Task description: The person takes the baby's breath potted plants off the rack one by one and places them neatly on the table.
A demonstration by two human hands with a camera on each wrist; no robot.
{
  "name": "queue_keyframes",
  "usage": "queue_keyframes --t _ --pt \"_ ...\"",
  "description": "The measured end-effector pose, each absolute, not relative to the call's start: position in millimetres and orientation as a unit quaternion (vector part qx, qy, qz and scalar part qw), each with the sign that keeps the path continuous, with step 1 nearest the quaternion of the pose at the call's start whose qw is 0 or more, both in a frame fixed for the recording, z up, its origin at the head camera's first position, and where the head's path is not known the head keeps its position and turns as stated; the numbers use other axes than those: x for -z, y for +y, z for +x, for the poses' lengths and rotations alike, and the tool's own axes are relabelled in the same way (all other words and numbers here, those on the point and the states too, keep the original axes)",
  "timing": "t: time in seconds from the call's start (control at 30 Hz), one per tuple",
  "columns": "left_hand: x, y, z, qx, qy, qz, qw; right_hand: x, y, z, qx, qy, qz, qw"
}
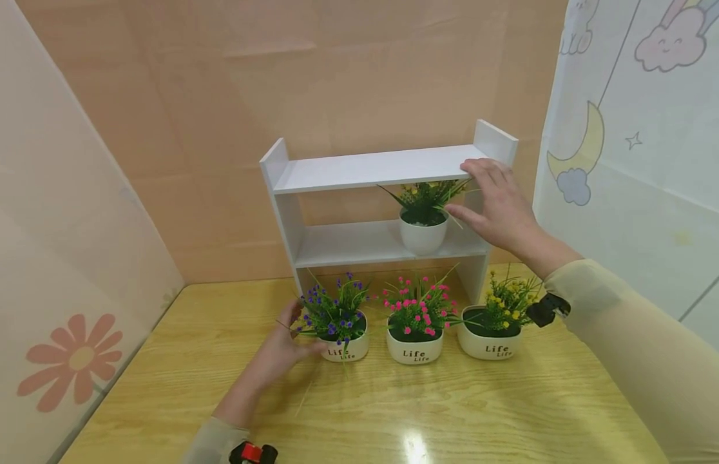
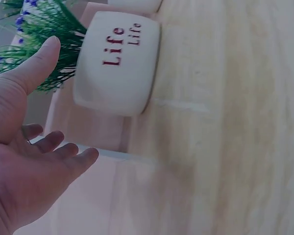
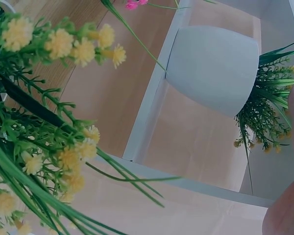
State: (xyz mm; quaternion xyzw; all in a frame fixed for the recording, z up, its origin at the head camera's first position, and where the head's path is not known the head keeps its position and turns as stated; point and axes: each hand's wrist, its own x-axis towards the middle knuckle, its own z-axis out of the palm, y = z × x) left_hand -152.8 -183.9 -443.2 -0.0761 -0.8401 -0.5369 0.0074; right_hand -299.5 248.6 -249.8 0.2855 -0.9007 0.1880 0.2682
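Note:
My left hand (image 1: 284, 348), fingers spread, is beside a white oblong pot lettered "Life" (image 2: 117, 63) that holds a plant with purple flowers (image 1: 336, 309). In the left wrist view the thumb overlaps its leaves and the palm is bare. My right hand (image 1: 501, 206) reaches up to a white two-tier shelf (image 1: 371, 169), its fingertips at the front edge of the top board. Its thumb lies by the leaves of a yellow-flowered plant in a plain white pot (image 1: 423, 237), which stands on the lower board, right of the middle.
Two more "Life" pots stand in front of the shelf on the wooden table (image 1: 359, 412), one with a pink-flowered plant (image 1: 417, 309), the other with a yellow-flowered plant (image 1: 501, 309) under my right forearm. Printed cloth hangs at both sides, with a peach backdrop (image 1: 336, 77) behind.

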Motion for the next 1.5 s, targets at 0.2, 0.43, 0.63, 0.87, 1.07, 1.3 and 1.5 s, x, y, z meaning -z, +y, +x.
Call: queue_keyframes --t 0.2,0.43,0.63,0.87,1.07,1.3,1.5 --pt "427 -192 -148 0.531 -0.845 -0.067 -0.003 249 248 -299 -0.188 -0.903 0.281 0.264" --pt "407 -198 -142 0.508 -0.858 -0.071 0.023 249 248 -300 -0.187 -0.903 0.282 0.264" --pt "387 -195 -140 0.466 -0.88 -0.072 0.046 249 249 -300 -0.188 -0.906 0.277 0.259" --pt "358 -180 -140 0.416 -0.902 -0.074 0.087 249 250 -301 -0.188 -0.903 0.283 0.263" --pt "336 -162 -145 0.41 -0.901 -0.095 0.102 250 250 -301 -0.186 -0.901 0.286 0.269" --pt "317 -135 -162 0.407 -0.9 -0.121 0.101 251 250 -304 -0.185 -0.898 0.29 0.275" --pt "309 -115 -178 0.404 -0.899 -0.136 0.1 253 250 -305 -0.181 -0.898 0.293 0.275"
